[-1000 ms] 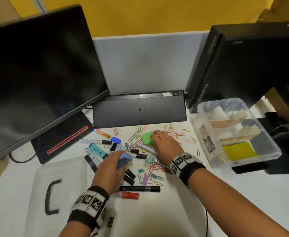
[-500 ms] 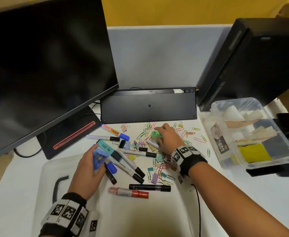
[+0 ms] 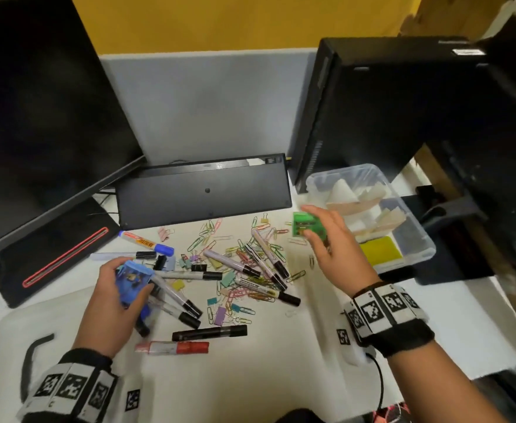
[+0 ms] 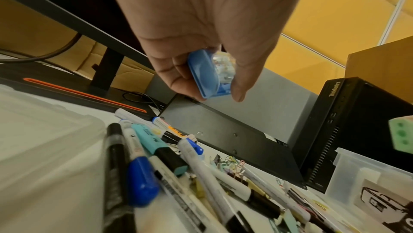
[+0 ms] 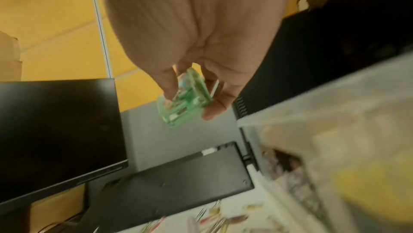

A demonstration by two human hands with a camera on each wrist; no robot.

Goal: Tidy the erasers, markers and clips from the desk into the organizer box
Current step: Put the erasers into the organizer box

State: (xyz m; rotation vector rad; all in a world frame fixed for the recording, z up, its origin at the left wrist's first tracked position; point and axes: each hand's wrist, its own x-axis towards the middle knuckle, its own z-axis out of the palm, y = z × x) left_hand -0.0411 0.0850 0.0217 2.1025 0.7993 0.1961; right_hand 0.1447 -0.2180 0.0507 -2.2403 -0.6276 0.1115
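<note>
My left hand [image 3: 119, 288] holds a blue eraser [image 3: 132, 277] in its printed wrapper above the left end of the marker pile; the left wrist view shows the blue eraser [image 4: 210, 73] pinched between thumb and fingers of that hand [image 4: 214, 95]. My right hand [image 3: 320, 233] pinches a green eraser [image 3: 307, 225] in the air beside the left wall of the clear organizer box [image 3: 424, 239]. In the right wrist view the green eraser [image 5: 183, 99] sits between the fingertips of this hand [image 5: 190, 106]. Several markers [image 3: 229, 264] and many coloured paper clips [image 3: 241, 297] lie on the white desk.
The clear box lid [image 3: 16, 337] with a black handle lies at front left. A black keyboard [image 3: 202, 190] leans at the back, a monitor [image 3: 37, 117] stands left and a black computer case [image 3: 388, 111] right. Cardboard dividers [image 3: 357, 203] and a yellow pad [image 3: 380, 253] are inside the box.
My right hand lifted the green eraser off the clip pile and carried it right to the box. My left hand raised the blue eraser slightly; the camera swung right.
</note>
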